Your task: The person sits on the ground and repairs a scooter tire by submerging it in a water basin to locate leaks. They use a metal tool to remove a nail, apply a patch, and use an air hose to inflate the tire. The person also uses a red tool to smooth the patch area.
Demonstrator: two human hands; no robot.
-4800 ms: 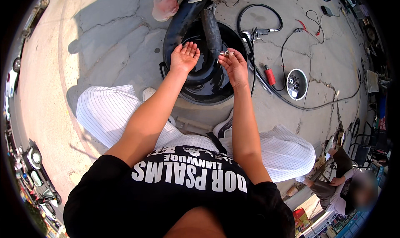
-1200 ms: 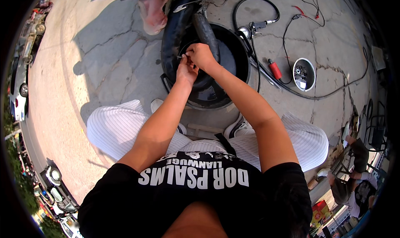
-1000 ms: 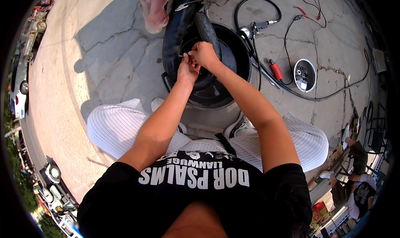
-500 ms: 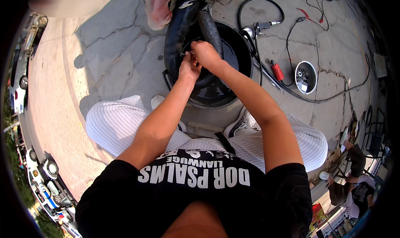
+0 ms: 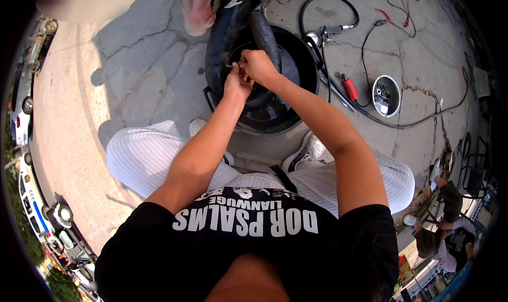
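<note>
A black rubber inner tube (image 5: pixel 217 53) hangs down into a round black tub (image 5: pixel 248 126) that holds dark liquid. Over the tub's left half, both hands meet against the tube's inner side. My left hand (image 5: pixel 237 84) is closed, its thumb and fingers pinching at a small silvery stem on the tube, seemingly its valve stem (image 5: pixel 230 65). From the right, my right hand (image 5: pixel 257 66) comes in with fingers curled at the same spot. Its fingertips are partly hidden, and whatever lies between them is too small to make out.
An air hose (image 5: pixel 302 16) with a pressure gauge (image 5: pixel 314 38) lies right of the tub. Farther right are a red-handled tool (image 5: pixel 350 87), a metal bowl (image 5: pixel 387 96) of small parts and dark cables. A pinkish translucent bag (image 5: pixel 197 11) hangs at upper left. People sit at lower right.
Both hands stay at the tube, with the fingers shifting slightly against each other. The whole view has moved a little.
</note>
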